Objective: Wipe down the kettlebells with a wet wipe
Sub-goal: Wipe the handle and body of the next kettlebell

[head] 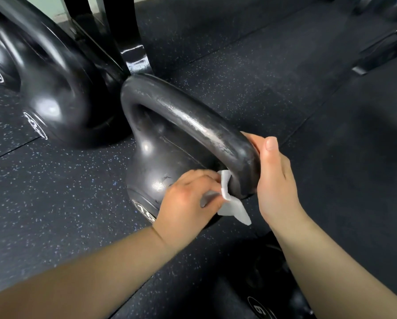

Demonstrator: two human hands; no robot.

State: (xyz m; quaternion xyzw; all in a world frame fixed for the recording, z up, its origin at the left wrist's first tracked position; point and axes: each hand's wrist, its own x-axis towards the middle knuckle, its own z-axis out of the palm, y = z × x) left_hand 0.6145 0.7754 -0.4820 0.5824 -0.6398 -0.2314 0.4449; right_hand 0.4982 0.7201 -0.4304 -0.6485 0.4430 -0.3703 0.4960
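Wipe [229, 199] against kettlebell [169, 162] handle's near end

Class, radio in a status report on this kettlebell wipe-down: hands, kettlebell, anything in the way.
Left hand pinching wet wipe against handle base. Right hand gripping kettlebell handle. Larger kettlebell close behind-left, apart. Nothing blocking.

Middle kettlebell [160, 157]: oval badge low on its body, "1" plus partly hidden digit. Nearer kettlebell [268, 293] badge: "6".
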